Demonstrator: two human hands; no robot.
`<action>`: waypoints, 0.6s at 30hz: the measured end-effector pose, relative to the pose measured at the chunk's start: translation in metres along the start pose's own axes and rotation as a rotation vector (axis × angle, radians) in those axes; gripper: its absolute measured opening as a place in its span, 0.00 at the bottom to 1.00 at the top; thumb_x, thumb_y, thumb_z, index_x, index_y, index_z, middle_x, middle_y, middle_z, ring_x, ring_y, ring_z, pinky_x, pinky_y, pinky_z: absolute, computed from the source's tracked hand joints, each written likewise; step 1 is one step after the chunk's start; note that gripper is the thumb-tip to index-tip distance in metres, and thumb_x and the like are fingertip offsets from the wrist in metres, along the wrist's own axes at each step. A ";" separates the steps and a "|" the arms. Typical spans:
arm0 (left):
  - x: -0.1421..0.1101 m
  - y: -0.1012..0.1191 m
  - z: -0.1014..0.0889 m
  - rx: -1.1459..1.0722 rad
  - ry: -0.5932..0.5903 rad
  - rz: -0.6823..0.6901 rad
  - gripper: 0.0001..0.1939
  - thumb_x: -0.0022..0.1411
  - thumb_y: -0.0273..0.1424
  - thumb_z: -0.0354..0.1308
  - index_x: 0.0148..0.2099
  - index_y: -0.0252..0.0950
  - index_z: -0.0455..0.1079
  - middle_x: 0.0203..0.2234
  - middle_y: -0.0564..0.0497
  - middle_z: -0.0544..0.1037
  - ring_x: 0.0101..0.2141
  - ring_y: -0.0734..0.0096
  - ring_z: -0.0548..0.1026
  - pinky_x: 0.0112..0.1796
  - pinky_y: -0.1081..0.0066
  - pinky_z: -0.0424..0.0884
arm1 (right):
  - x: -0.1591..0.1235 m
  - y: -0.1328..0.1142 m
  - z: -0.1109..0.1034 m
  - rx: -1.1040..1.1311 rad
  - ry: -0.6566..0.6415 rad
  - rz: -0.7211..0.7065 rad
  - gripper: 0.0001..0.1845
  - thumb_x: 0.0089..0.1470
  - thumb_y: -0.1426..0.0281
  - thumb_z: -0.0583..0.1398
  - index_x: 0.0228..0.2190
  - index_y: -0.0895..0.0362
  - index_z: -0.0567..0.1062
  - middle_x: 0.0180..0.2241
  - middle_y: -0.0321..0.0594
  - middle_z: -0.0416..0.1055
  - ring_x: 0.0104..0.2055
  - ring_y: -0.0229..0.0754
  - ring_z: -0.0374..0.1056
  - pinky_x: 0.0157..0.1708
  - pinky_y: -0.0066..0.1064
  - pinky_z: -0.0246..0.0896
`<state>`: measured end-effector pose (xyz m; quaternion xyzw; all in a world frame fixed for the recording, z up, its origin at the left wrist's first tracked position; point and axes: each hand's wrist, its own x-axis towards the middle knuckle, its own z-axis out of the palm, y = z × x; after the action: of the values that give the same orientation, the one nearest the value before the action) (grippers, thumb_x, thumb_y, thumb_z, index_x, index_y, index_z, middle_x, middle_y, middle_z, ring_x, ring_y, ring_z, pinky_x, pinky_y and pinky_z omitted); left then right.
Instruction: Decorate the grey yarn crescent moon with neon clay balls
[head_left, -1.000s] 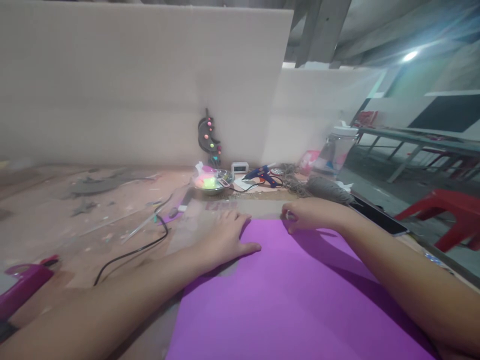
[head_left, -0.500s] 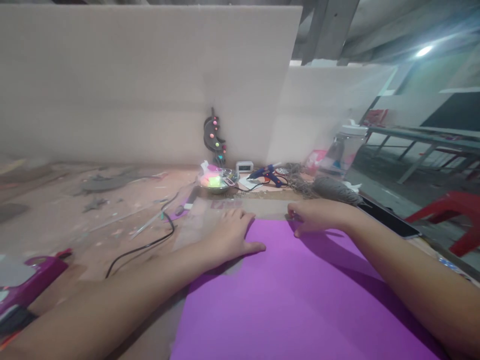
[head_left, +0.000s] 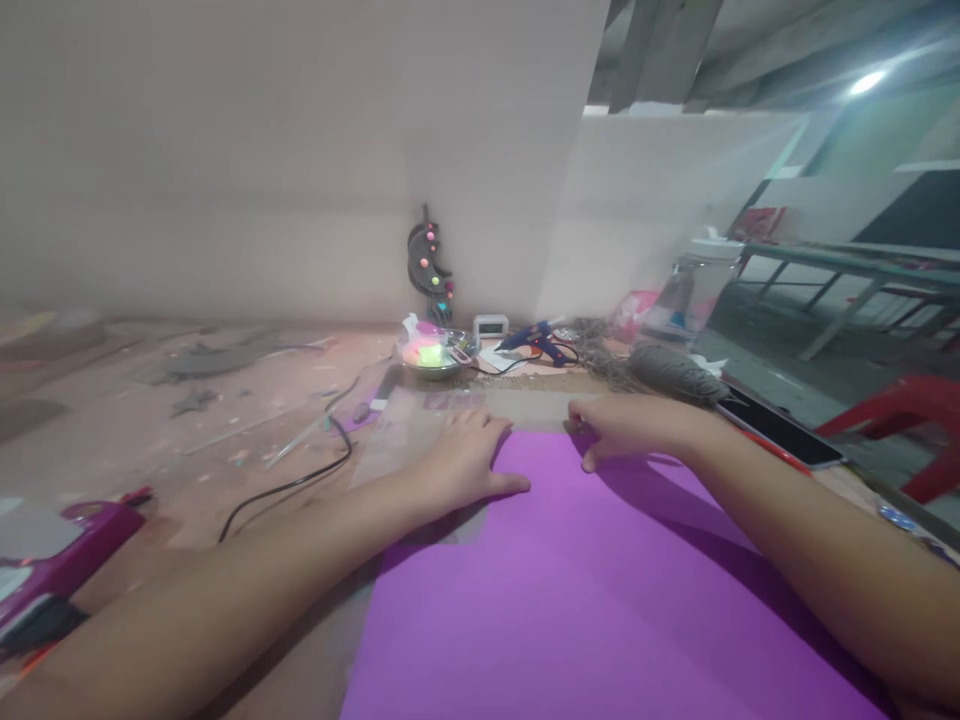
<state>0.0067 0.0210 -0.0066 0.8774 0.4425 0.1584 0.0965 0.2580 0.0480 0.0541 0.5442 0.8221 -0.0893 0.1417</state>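
Note:
A large purple sheet (head_left: 570, 600) of paper or foam lies in front of me over a greyish board (head_left: 390, 420), with a corner notch at its left edge. My left hand (head_left: 469, 460) rests at the sheet's upper left, fingers spread and thumb stretched over the purple surface. At the sheet's far edge, my right hand (head_left: 622, 430) has its fingers curled, with something small and dark partly showing between them. I cannot make out what it is. The right forearm casts a shadow across the sheet.
Behind the sheet are a glass bowl (head_left: 439, 368), a small digital clock (head_left: 490, 327), a blue glue gun (head_left: 540, 342) and grey yarn (head_left: 671, 373). A phone (head_left: 784, 428) lies right. At left are a black cord (head_left: 289, 492) and a magenta tool (head_left: 82, 550).
My right hand has shifted slightly left along the sheet's far edge. The left hand stays in place. The view has tilted a little, and a red strip now shows beside the phone.

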 end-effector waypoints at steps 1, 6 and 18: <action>0.000 0.000 0.000 0.004 -0.007 -0.001 0.35 0.53 0.54 0.63 0.56 0.35 0.69 0.48 0.39 0.73 0.51 0.44 0.69 0.49 0.52 0.68 | 0.000 -0.001 0.000 -0.006 0.003 0.000 0.30 0.41 0.56 0.67 0.45 0.55 0.71 0.38 0.45 0.76 0.38 0.53 0.72 0.30 0.34 0.54; 0.005 0.002 -0.004 -0.003 -0.074 -0.027 0.36 0.53 0.54 0.63 0.57 0.36 0.70 0.49 0.38 0.74 0.51 0.44 0.71 0.49 0.54 0.68 | 0.005 -0.002 0.002 -0.006 -0.002 -0.022 0.28 0.40 0.55 0.67 0.42 0.55 0.71 0.40 0.45 0.75 0.40 0.53 0.71 0.29 0.33 0.53; 0.012 -0.008 0.006 -0.383 0.077 -0.099 0.14 0.57 0.39 0.61 0.42 0.36 0.73 0.38 0.48 0.79 0.40 0.60 0.75 0.41 0.65 0.70 | 0.005 -0.001 0.002 0.029 0.001 -0.051 0.28 0.41 0.53 0.67 0.42 0.55 0.73 0.40 0.44 0.76 0.41 0.52 0.71 0.30 0.33 0.54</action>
<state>0.0099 0.0353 -0.0127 0.8135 0.4501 0.2681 0.2524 0.2553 0.0510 0.0501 0.5253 0.8343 -0.1042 0.1310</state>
